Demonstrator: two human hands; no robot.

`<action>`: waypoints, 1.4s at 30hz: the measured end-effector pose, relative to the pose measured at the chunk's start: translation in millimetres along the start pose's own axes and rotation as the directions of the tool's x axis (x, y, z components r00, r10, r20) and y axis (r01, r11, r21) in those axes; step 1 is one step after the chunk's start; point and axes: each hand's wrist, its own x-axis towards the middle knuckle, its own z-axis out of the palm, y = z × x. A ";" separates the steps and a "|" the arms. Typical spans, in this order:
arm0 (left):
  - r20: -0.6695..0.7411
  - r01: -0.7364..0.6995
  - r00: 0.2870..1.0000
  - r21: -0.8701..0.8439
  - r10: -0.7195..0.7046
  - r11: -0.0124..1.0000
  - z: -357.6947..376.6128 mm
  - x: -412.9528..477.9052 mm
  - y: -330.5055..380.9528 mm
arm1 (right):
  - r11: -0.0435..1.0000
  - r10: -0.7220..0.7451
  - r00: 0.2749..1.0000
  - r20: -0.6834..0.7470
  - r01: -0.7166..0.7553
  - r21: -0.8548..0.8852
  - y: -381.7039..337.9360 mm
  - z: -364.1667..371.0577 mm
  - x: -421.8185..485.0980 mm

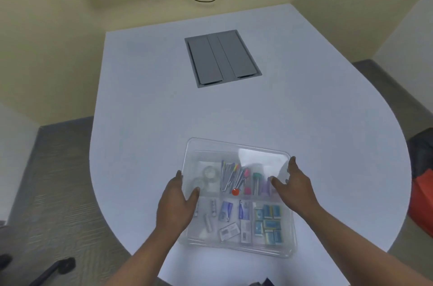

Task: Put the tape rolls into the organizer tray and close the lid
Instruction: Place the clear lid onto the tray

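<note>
A clear plastic organizer tray (236, 248) sits at the near edge of the white table. A transparent lid (236, 147) lies over it. Two clear tape rolls (210, 172) lie in the tray's upper left compartment, seen through the lid. My left hand (178, 201) grips the lid's left edge, fingers on the side and thumb on top. My right hand (296, 188) holds the lid's right edge the same way. Pens, clips, small boxes and staple packs fill the other compartments.
The white table (164, 110) has a grey cable hatch (222, 58) set in its middle. A black screen, wall sockets and cables are at the back wall. An orange and black bag (421, 187) stands to the right. Chair parts show at lower left.
</note>
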 end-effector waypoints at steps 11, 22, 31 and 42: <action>0.167 -0.225 0.970 0.345 0.176 0.911 -3.3 20.5 -19.5 | 0.946 -0.024 0.997 0.067 0.044 -0.321 -7.9 0.7 16.9; 0.576 -0.495 0.803 0.503 0.152 0.709 -12.2 38.9 -23.8 | 0.765 -0.022 0.959 0.283 0.199 -0.612 -6.9 5.9 1.8; 0.617 -0.497 0.780 0.509 0.105 0.702 -8.0 49.5 -8.6 | 0.693 0.000 0.950 0.313 0.226 -0.685 -18.6 4.1 21.3; 0.641 -0.567 0.762 0.586 0.098 0.578 -13.8 61.1 -15.1 | 0.596 -0.030 0.898 0.439 0.369 -0.714 5.0 -10.5 4.7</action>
